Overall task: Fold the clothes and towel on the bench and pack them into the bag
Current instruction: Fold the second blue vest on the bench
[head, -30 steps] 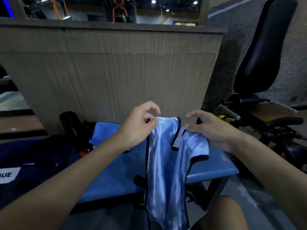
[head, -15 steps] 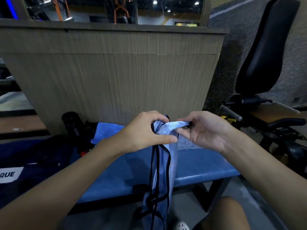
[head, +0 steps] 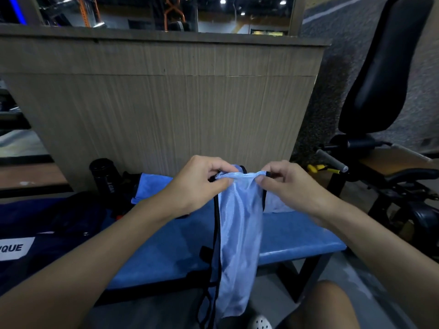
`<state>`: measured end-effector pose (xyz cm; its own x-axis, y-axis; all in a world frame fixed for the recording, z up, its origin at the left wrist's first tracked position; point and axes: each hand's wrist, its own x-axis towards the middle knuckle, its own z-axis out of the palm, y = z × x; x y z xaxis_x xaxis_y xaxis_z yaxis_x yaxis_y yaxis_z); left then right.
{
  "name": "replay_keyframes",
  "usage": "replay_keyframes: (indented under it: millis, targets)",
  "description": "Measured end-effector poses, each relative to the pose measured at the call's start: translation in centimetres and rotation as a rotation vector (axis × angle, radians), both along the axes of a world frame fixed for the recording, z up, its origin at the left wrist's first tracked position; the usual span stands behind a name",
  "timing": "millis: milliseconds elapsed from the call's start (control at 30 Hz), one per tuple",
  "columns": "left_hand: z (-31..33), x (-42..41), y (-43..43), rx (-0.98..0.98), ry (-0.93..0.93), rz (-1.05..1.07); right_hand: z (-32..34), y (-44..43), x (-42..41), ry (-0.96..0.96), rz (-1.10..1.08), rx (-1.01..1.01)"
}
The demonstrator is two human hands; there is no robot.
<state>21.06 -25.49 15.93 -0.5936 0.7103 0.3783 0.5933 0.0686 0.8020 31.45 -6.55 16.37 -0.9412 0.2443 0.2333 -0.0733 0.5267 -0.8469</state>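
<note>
Head view: left grip [head: 197,184] and right grip [head: 292,188] each pinch the top edge of a light-blue shirt [head: 240,233] hanging before the bench [head: 297,241]. Folding looks barely begun; towel [head: 152,188] and bag [head: 47,229] wait at left.

vest [head: 240,233]: light blue, shiny, black-trimmed; hangs lengthwise past the bench [head: 297,238] front edge
towel [head: 152,186]: blue, rumpled, at bench's back
bag [head: 47,222]: dark navy, on bench's left end

Left grip [head: 197,186] and right grip [head: 292,188] bare, forearms bare too; white perforated shoe [head: 261,322], perhaps a clog.
</note>
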Motion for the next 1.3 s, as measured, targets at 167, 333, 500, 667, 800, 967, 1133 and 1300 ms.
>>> replay_keyframes:
  millis: [167,333,500,667,800,967,1133,1300]
  targets:
    - [1.0,-0.1,-0.6,0.001,-0.060,-0.108,0.8,0.6,0.3,-0.024,0.246,-0.229]
    - [1.4,0.0,-0.8,-0.034,-0.047,-0.167,0.6,0.6,-0.1,-0.096,0.381,-0.285]
    - [1.2,-0.2,-1.2,-0.038,-0.060,-0.157,-0.3,0.8,-0.8,-0.026,0.314,-0.283]
    - [1.0,-0.4,-1.1,0.036,-0.074,-0.017,-0.7,1.2,-0.7,0.046,0.217,-0.335]
    - [0.9,-0.6,-0.6,0.134,-0.064,0.110,-1.0,1.7,-0.6,0.035,0.188,-0.260]
    - [0.7,0.0,0.2,0.144,-0.069,0.049,-0.3,2.3,-0.3,-0.143,0.259,0.048]
    - [0.8,0.4,0.7,0.134,-0.053,-0.017,1.7,0.5,-0.3,-0.177,0.256,0.272]
    - [0.1,0.2,0.2,0.186,-0.064,0.011,1.2,-0.2,-1.1,0.026,0.194,0.499]
